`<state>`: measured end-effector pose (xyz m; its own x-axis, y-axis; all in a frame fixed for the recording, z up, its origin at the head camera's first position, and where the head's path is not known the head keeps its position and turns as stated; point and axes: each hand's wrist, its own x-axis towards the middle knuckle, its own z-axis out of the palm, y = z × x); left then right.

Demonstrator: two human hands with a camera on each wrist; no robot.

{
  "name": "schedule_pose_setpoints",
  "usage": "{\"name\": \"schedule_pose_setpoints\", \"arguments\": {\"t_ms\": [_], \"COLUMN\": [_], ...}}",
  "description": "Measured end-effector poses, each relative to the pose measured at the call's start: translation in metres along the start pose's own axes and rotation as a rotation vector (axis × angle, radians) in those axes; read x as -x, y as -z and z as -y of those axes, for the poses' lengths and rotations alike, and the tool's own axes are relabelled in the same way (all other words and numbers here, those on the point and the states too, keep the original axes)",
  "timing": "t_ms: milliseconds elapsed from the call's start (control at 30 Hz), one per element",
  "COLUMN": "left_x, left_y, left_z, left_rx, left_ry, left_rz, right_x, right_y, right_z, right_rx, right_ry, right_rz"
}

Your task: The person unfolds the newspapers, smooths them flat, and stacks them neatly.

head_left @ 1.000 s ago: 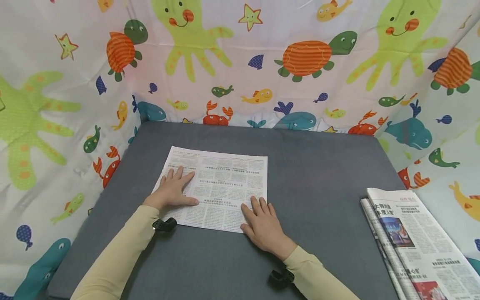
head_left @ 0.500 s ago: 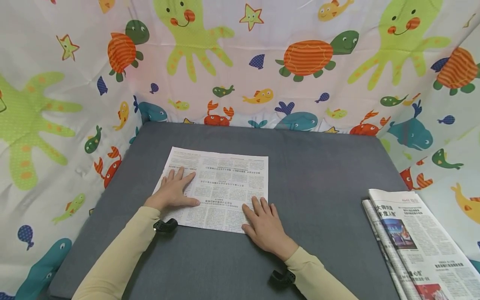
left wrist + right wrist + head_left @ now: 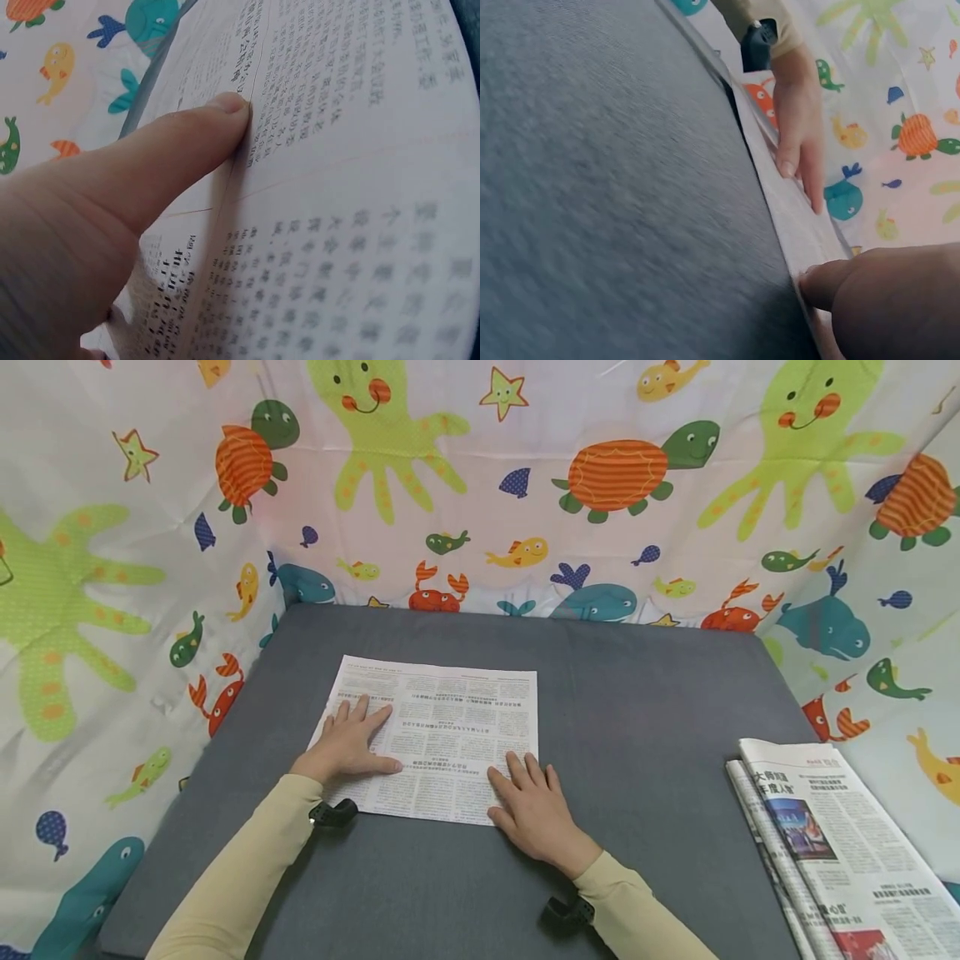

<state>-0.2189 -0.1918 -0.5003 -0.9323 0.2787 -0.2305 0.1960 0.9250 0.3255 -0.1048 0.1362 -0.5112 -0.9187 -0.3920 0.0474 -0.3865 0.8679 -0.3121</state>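
A folded newspaper sheet [image 3: 450,735] lies flat on the grey padded surface, its print upside down in the head view. My left hand [image 3: 347,743] rests on its left part, fingers spread, thumb pointing right. In the left wrist view the thumb [image 3: 187,146] presses on the printed columns. On the near right corner lies my right hand [image 3: 542,814], its fingers extended over the right edge area. The right wrist view shows the right thumb [image 3: 825,285] at the sheet's near edge [image 3: 780,206], with the left hand [image 3: 799,124] farther along it. Both hands are unclenched.
A stack of folded newspapers [image 3: 847,843] lies at the right side of the grey surface [image 3: 637,727]. A white curtain [image 3: 465,452] printed with sea animals encloses the back and both sides. A black strap [image 3: 333,812] shows at the left wrist, another strap [image 3: 567,912] at the right.
My right hand has slid very slightly to the right along the sheet's near right corner. The left hand and the newspaper sheet stay nearly in place.
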Motion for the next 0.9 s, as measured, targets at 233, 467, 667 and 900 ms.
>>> {"name": "schedule_pose_setpoints", "arguments": {"t_ms": [233,467,667,900], "left_x": [0.008,0.023,0.038,0.060], "left_y": [0.005,0.006,-0.003,-0.016], "left_z": [-0.015,-0.037,-0.070,-0.104], "left_rx": [-0.038,-0.144,-0.300,-0.386], "left_ry": [0.007,-0.046,-0.180,-0.403], "left_rz": [0.022,0.057,0.063,0.029], "right_x": [-0.008,-0.024,-0.054,-0.092], "right_y": [0.009,0.021,0.033,0.039], "right_z": [-0.013,-0.035,-0.063,-0.084], "right_rx": [0.024,0.080,0.120,0.100], "right_ry": [-0.061,-0.193,-0.314,-0.367], "right_rz": [0.013,0.065,0.128,0.181]}}
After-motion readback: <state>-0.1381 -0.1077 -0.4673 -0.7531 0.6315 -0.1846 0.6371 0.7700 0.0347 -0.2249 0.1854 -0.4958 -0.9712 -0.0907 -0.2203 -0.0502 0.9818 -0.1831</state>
